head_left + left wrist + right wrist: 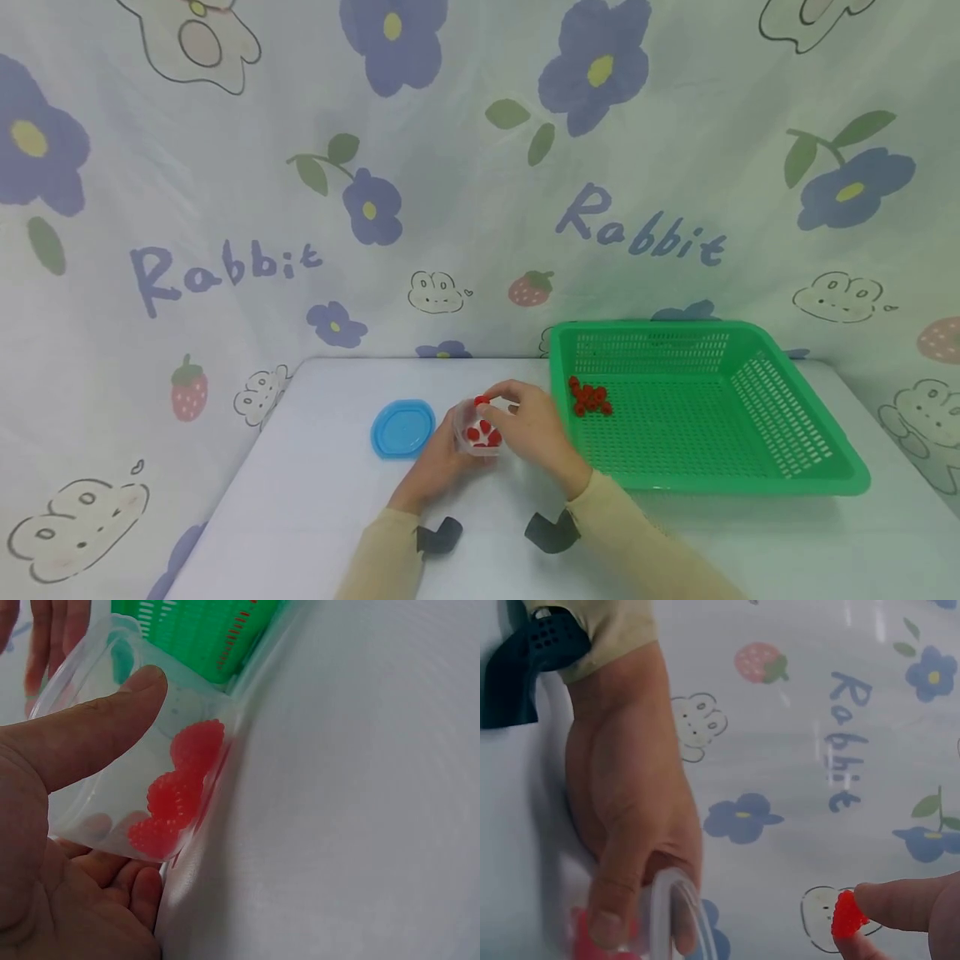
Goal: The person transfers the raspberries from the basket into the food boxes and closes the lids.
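Thumb on its wall and fingers round its far side, my left hand (435,467) holds a clear plastic container (135,776) low over the white table. Several red raspberries (176,799) lie along its bottom. Above the container's opening in the head view, my right hand (536,425) pinches one raspberry (847,915) between thumb and fingertip. To the left of my left hand lies a blue lid (403,429), flat on the table.
A large green plastic basket (705,483) with slotted sides stands on the right. Several raspberries (591,400) are clustered in its left part. Behind the table (285,517) hangs a patterned white cloth (465,208).
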Tool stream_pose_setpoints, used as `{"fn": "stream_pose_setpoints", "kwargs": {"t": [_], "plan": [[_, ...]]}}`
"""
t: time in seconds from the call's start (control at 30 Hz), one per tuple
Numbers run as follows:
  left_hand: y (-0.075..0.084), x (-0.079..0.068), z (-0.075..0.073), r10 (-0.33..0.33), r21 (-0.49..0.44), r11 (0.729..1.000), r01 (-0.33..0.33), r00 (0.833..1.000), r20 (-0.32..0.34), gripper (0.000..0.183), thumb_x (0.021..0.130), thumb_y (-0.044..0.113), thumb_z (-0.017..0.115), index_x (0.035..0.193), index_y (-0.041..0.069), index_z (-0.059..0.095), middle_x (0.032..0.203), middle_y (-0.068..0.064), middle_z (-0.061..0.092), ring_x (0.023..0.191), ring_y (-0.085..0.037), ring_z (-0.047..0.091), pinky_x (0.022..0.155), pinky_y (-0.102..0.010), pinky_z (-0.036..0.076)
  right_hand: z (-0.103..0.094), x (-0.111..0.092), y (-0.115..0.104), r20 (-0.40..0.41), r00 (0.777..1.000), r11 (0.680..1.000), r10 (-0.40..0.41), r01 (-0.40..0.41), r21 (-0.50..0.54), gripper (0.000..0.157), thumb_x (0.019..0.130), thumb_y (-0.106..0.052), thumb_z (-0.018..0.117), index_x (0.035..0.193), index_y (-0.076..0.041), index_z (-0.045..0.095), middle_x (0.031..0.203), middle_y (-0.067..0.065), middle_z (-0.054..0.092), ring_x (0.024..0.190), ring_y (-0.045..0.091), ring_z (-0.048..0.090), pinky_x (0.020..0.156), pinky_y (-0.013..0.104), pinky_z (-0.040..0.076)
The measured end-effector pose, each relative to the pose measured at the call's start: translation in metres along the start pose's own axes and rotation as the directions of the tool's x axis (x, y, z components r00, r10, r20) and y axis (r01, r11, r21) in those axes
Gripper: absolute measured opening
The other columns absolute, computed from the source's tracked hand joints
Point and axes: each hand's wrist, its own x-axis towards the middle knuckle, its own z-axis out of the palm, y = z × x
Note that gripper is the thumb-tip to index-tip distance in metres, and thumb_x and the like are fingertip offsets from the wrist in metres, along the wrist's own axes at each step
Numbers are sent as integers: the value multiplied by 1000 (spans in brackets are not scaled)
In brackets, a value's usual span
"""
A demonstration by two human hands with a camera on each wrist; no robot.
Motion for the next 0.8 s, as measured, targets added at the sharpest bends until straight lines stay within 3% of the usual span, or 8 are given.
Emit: {"fn": "stream_pose_setpoints", "kwargs": {"t": [0.2,0.43,0.8], "plan": [[-1,2,-1,48,32,998,-48,999,-6,88,83,29,83,154,19,34,152,-6,45,142,-33,39,109,-65,35,23,-2,9,-106,993,999,-54,54,-7,17,92,-19,69,105,-8,71,120,12,67,120,35,59,101,53,49],[-1,1,1,39,31,999,-39,999,-8,89,82,31,84,155,18,33,153,-7,44,143,-34,37,110,-66,33,38,0,23,-235,967,993,-93,72,-97,17,89,-17,73,102,-7,71,128,17,63,123,36,57,104,53,47],[-2,1,1,73,5,997,-73,997,-10,92,80,31,85,155,14,33,155,-8,42,144,-34,37,109,-62,36,53,10,51,-309,944,988,-120,85,-125,17,88,-17,75,99,-5,71,127,17,62,119,35,60,104,49,48]]}}
